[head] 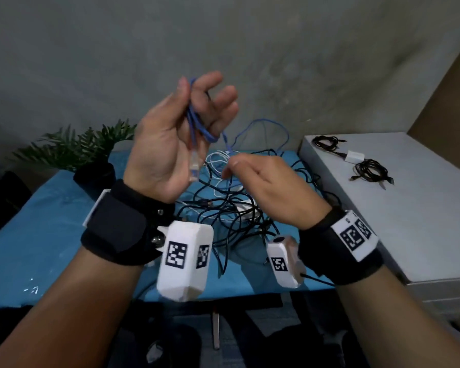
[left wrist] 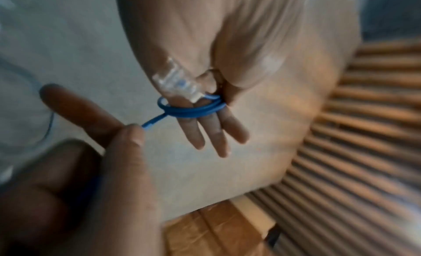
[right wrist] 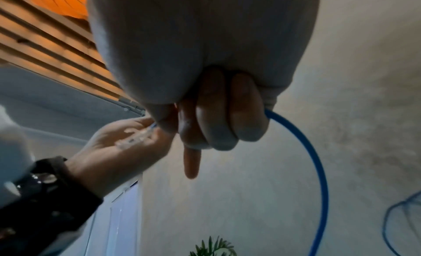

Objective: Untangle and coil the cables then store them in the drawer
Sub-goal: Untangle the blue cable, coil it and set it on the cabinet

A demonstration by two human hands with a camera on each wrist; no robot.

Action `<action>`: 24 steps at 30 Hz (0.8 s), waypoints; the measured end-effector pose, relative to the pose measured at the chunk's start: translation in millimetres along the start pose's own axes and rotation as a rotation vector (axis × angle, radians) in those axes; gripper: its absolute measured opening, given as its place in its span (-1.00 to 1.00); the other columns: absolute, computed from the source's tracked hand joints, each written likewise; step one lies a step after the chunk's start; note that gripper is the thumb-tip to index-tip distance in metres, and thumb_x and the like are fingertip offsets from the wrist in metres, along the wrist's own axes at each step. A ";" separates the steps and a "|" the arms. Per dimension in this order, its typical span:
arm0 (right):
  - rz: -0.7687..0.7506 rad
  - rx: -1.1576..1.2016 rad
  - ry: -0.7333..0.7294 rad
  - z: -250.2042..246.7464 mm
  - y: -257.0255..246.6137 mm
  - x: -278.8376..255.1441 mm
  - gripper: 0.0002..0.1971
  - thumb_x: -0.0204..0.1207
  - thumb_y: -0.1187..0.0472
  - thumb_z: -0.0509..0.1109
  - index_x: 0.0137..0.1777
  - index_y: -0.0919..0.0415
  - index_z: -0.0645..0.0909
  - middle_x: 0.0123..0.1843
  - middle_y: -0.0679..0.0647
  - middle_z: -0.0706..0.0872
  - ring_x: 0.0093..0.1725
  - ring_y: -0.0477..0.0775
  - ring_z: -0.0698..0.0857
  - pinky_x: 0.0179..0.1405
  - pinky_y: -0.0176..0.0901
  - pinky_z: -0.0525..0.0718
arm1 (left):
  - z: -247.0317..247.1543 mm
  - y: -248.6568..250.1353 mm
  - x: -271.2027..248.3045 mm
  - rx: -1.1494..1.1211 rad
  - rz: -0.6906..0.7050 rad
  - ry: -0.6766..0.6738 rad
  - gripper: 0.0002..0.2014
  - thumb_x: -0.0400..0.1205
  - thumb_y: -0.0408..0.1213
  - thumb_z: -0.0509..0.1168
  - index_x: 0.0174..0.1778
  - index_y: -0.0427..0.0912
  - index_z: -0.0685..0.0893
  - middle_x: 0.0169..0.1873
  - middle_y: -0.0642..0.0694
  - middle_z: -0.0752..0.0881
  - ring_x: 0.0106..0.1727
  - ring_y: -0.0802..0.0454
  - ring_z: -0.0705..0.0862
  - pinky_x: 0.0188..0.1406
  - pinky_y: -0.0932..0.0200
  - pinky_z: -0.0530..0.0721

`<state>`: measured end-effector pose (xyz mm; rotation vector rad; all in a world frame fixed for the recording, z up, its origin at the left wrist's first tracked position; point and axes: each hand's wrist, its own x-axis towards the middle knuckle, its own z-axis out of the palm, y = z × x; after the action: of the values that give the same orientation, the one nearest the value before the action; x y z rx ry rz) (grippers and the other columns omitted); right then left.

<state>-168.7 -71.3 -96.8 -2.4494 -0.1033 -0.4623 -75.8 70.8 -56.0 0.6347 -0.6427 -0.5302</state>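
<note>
Looping round left hand (head: 170, 134) fingers (left wrist: 200, 132), blue cable (head: 197, 123) pinched by right hand (head: 271, 187) fingers (head: 230, 166)

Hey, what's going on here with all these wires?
A person is coiling a blue cable. The left hand is raised with the cable looped around its fingers, the clear plug hanging by the palm. The right hand pinches the loose length and feeds it in. A tangle of black and white cables lies on the blue table. Two coiled black cables sit on the white cabinet.
</note>
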 end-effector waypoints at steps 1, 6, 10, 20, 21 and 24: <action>-0.009 -0.034 -0.023 2.2 -2.5 0.2 -0.61 0.83 0.04 0.10 0.02 0.19 0.73 -0.36 -0.07 0.65 -0.28 -0.13 0.62 -0.18 -0.04 0.57 | 0.5 -3.9 0.5 0.148 0.034 0.024 -0.60 0.89 -0.27 -0.07 0.35 -0.50 0.54 -0.15 -0.11 0.74 -0.06 -0.01 0.87 0.05 0.07 0.79; -0.044 -0.121 -0.090 -1.7 -11.9 -2.6 -0.74 0.68 0.17 0.30 -0.27 0.09 0.60 -0.50 -0.06 0.49 -0.46 -0.05 0.51 -0.40 0.00 0.47 | 0.5 -17.7 -5.8 0.954 0.147 -0.019 -0.73 0.85 -0.20 0.05 0.39 -0.23 0.47 -0.25 -0.07 0.83 -0.26 -0.05 0.84 -0.19 0.08 0.77; -0.061 -0.039 -0.023 -15.8 -13.8 -4.3 -0.76 0.51 0.17 0.26 -0.31 0.26 0.63 -0.48 0.10 0.61 -0.46 0.11 0.53 -0.44 0.10 0.48 | -5.0 -15.9 -6.0 1.737 0.205 -0.228 -0.69 0.77 -0.10 0.03 0.03 -0.24 0.58 -0.09 -0.19 0.82 -0.16 -0.17 0.80 -0.06 -0.17 0.67; -0.090 0.294 0.358 -37.6 11.6 -1.6 -0.73 0.46 0.30 0.19 -0.46 0.28 0.55 -0.52 0.09 0.50 -0.46 -0.11 0.40 -0.40 -0.12 0.30 | -14.1 12.9 -15.7 0.720 -0.380 -0.480 -0.71 0.77 -0.22 0.06 -0.06 -0.31 0.60 -0.58 0.04 0.34 -0.64 0.17 0.21 -0.68 0.31 0.16; -0.082 0.325 0.373 -37.1 13.3 -0.8 -0.72 0.48 0.26 0.19 -0.46 0.25 0.53 -0.52 0.08 0.47 -0.46 -0.10 0.38 -0.39 -0.12 0.27 | -13.5 11.1 -16.6 0.633 -0.356 -0.469 -0.73 0.77 -0.23 0.05 -0.07 -0.30 0.57 -0.58 0.04 0.35 -0.65 0.17 0.24 -0.66 0.25 0.14; -0.039 0.387 0.383 -22.4 11.7 2.4 -0.60 0.68 0.15 0.14 -0.36 0.30 0.55 -0.48 -0.02 0.48 -0.43 -0.05 0.41 -0.36 -0.08 0.30 | -4.8 -1.8 -17.3 0.292 -0.297 -0.452 -0.80 0.76 -0.21 0.05 -0.05 -0.25 0.46 -0.53 0.04 0.46 -0.62 0.13 0.44 -0.52 0.13 0.33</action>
<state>-171.1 -94.2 -86.2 -1.9490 -0.0715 -0.8362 -84.7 82.2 -66.8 0.9030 -1.0725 -0.8795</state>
